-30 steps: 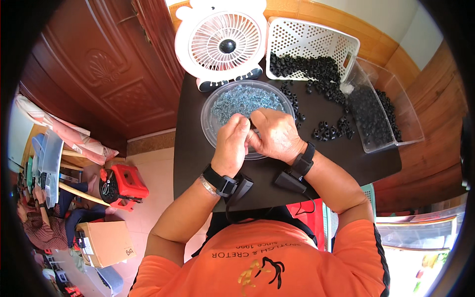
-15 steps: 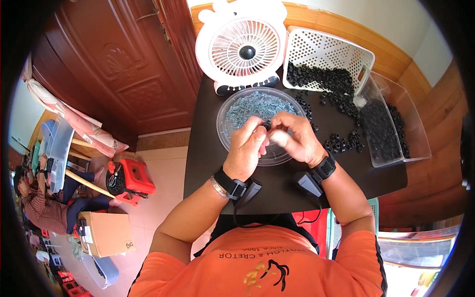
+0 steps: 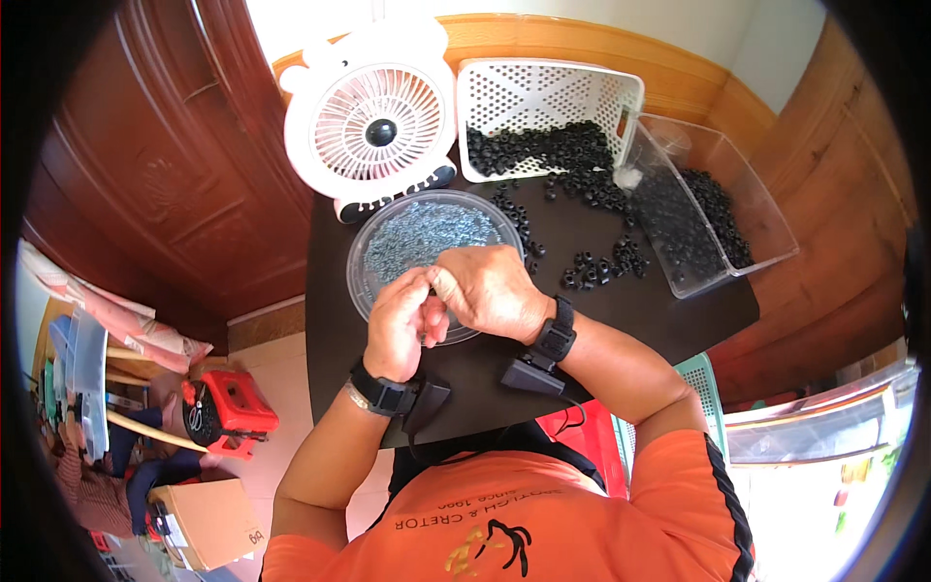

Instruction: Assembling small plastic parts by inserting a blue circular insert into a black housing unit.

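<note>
Over the near side of a round clear tub [image 3: 357,281], my two hands meet at the fingertips. My left hand [image 3: 396,325] is closed, its thumb and fingers pinched together. Palm down, my right hand [image 3: 497,288] has its fingers curled in against the left fingertips. Whatever lies between them is hidden by the fingers. Inside the tub is a heap of small shiny blue-silver metal pieces [image 3: 427,231], too small to name. Loose black plastic parts [image 3: 592,272], short and hollow, lie on the dark table [image 3: 572,339] to the right of the tub.
A white animal-shaped fan [image 3: 380,131] stands behind the tub. A white perforated basket [image 3: 548,87] lies tipped with black parts spilling out; right of it is a clear bin [image 3: 766,233] of black parts. Another person sits at far left near a red stool [image 3: 242,407] and a cardboard box [image 3: 208,519].
The view has shifted, so the table things appear farther left. My right hand has turned palm down and curled over the left fingertips. The small black part seen between them before is now hidden.
</note>
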`<state>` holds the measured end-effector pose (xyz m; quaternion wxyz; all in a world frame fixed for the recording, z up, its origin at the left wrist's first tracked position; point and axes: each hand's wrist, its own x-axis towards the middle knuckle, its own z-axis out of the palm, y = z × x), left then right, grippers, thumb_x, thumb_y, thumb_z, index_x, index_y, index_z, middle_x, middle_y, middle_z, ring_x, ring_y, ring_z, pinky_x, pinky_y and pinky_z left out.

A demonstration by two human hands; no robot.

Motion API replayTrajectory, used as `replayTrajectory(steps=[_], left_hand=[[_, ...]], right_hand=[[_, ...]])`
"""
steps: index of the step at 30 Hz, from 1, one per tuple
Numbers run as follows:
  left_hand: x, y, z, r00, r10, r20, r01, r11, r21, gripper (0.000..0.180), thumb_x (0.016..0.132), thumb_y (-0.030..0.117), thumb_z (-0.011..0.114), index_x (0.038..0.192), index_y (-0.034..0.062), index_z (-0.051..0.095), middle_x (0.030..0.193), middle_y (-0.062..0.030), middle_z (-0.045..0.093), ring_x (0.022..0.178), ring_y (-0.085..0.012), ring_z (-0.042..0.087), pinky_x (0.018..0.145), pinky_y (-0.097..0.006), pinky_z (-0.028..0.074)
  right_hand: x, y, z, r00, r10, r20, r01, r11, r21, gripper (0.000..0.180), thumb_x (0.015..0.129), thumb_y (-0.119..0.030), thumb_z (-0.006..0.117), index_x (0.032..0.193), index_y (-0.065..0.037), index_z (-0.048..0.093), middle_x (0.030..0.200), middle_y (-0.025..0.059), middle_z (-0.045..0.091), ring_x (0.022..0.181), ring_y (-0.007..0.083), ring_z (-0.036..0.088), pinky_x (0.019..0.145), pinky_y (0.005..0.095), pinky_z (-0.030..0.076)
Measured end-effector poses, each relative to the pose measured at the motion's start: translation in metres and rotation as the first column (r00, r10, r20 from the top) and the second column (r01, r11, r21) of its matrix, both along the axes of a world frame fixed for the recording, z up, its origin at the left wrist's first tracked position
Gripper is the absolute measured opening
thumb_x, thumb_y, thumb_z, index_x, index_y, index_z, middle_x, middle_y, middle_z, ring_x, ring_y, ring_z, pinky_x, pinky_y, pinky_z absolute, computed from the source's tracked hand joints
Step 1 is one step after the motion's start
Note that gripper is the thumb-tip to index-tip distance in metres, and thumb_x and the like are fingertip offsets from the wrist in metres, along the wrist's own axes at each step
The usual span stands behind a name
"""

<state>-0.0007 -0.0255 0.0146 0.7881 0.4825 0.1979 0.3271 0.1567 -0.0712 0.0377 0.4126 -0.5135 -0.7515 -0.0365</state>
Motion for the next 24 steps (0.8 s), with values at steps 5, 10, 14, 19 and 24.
replayTrajectory(steps=[5, 10, 14, 19, 24], left_hand=[[0.000, 0.004, -0.005, 0.986, -0.118, 0.119, 0.126, 0.990, -0.058, 0.032, 0.096, 0.033, 0.045, 0.096, 0.0031, 0.057, 0.067, -0.0022, 0.052, 0.050, -0.0112, 0.048, 0.042, -0.021, 0.033], [-0.002, 0.003, 0.003, 0.995, -0.098, 0.024, 0.098, 0.995, -0.007, 0.034, 0.097, 0.036, 0.043, 0.094, 0.0043, 0.058, 0.066, -0.0031, 0.055, 0.051, -0.0097, 0.050, 0.043, -0.021, 0.035], [0.000, 0.012, 0.003, 0.992, 0.065, -0.111, -0.037, 0.972, 0.232, 0.033, 0.096, 0.036, 0.044, 0.093, 0.0072, 0.059, 0.071, -0.0024, 0.060, 0.060, -0.0094, 0.055, 0.054, -0.020, 0.040], [0.001, 0.021, -0.011, 0.965, 0.050, -0.259, 0.016, 0.969, 0.246, 0.030, 0.094, 0.034, 0.047, 0.089, 0.0088, 0.061, 0.079, -0.0047, 0.066, 0.072, -0.0118, 0.062, 0.070, -0.025, 0.044], [0.003, 0.024, -0.022, 0.952, 0.025, -0.304, 0.028, 0.985, 0.170, 0.028, 0.091, 0.034, 0.049, 0.088, 0.0083, 0.061, 0.081, -0.0061, 0.067, 0.076, -0.0147, 0.065, 0.072, -0.026, 0.045]], right_hand=[[0.001, -0.006, 0.009, 0.985, -0.035, 0.170, 0.038, 0.999, -0.015, 0.022, 0.089, -0.021, 0.055, 0.072, -0.007, 0.055, 0.066, 0.0099, 0.056, 0.061, 0.0305, 0.058, 0.054, 0.0405, 0.047], [0.034, -0.023, 0.065, 0.928, -0.296, 0.226, 0.235, 0.936, 0.260, 0.011, 0.084, -0.015, 0.057, 0.078, -0.008, 0.062, 0.071, 0.0109, 0.059, 0.063, 0.0319, 0.059, 0.056, 0.0401, 0.049], [0.116, -0.068, 0.139, 0.530, -0.844, 0.085, 0.764, 0.519, 0.383, 0.028, 0.093, -0.028, 0.051, 0.073, -0.012, 0.062, 0.065, 0.0115, 0.062, 0.060, 0.0331, 0.061, 0.056, 0.0417, 0.050], [0.148, -0.106, 0.142, 0.529, -0.845, 0.076, 0.783, 0.521, 0.339, 0.031, 0.091, -0.029, 0.052, 0.084, -0.002, 0.065, 0.088, 0.0174, 0.066, 0.082, 0.0349, 0.063, 0.070, 0.0427, 0.050], [0.117, -0.122, 0.050, 0.773, -0.634, -0.023, 0.626, 0.768, -0.134, 0.038, 0.085, -0.031, 0.064, 0.106, 0.000, 0.063, 0.104, 0.0216, 0.063, 0.099, 0.0367, 0.060, 0.087, 0.0415, 0.047]])
